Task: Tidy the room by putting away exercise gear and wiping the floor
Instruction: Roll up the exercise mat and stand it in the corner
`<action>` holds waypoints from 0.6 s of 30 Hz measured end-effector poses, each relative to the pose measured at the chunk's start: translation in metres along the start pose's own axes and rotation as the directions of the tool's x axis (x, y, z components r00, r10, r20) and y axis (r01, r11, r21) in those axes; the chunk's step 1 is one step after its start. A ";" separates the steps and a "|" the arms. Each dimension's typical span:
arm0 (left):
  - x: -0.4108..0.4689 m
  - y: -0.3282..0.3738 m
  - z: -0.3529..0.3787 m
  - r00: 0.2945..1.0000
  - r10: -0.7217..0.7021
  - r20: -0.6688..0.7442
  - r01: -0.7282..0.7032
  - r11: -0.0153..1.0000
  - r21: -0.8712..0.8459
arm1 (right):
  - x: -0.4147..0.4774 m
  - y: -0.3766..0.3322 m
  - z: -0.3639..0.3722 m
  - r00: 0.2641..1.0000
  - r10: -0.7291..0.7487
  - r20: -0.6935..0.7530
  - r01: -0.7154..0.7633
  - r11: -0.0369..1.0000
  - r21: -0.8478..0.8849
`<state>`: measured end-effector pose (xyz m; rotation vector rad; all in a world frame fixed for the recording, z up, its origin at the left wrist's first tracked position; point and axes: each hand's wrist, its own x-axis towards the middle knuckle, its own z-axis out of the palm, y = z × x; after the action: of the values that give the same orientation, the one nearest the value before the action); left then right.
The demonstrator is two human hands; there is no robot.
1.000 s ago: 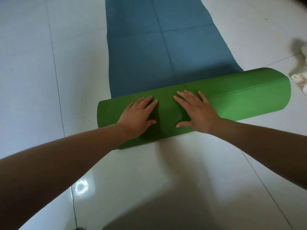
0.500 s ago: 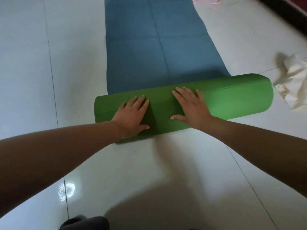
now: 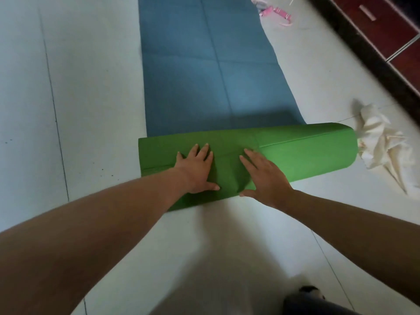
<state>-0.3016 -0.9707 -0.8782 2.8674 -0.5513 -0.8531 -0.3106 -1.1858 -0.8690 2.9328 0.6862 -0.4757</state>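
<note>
Both palms flat on green roll (image 3: 295,151): left hand (image 3: 196,171), right hand (image 3: 264,176), fingers spread, gripping nothing. Long axis crosswise on floor (image 3: 68,110); unrolled blue mat (image 3: 204,76) straight ahead.

The mat (image 3: 295,153) looks like soft foam, matt on both faces: its rolled green outside is smooth with faint creases, its flat blue side finely textured with pressed seam lines. The floor (image 3: 79,110) is smooth pale tile with a mild sheen and thin grout lines. The cloth (image 3: 384,144) is crumpled cream fabric. A pink thing (image 3: 276,13) looks plastic
</note>
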 end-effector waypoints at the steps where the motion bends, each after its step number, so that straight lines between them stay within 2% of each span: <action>1: 0.005 0.000 -0.001 1.000 -0.011 0.000 0.011 1.000 -0.009 | 0.000 0.000 -0.001 1.000 0.014 -0.001 -0.014 1.000 0.002; 5: 0.021 -0.008 0.002 1.000 -0.013 -0.002 0.013 1.000 0.001 | -0.002 0.003 0.007 0.994 0.109 0.016 -0.110 0.993 0.052; 12: 0.016 -0.015 -0.001 0.994 0.007 -0.105 -0.008 1.000 -0.003 | 0.027 0.019 0.004 0.996 -0.031 0.089 0.041 0.993 -0.115; 15: 0.012 -0.015 -0.008 0.985 -0.002 -0.171 -0.001 1.000 -0.016 | 0.034 0.031 0.002 0.992 -0.122 0.017 0.123 0.976 -0.181; 18: 0.010 -0.013 -0.018 0.973 -0.015 -0.229 0.010 1.000 -0.022 | 0.049 0.048 -0.003 0.976 -0.206 -0.064 0.195 0.968 -0.157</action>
<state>-0.2799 -0.9627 -0.8702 2.8981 -0.4945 -0.5149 -0.2467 -1.2082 -0.8812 2.7675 0.9898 -0.3089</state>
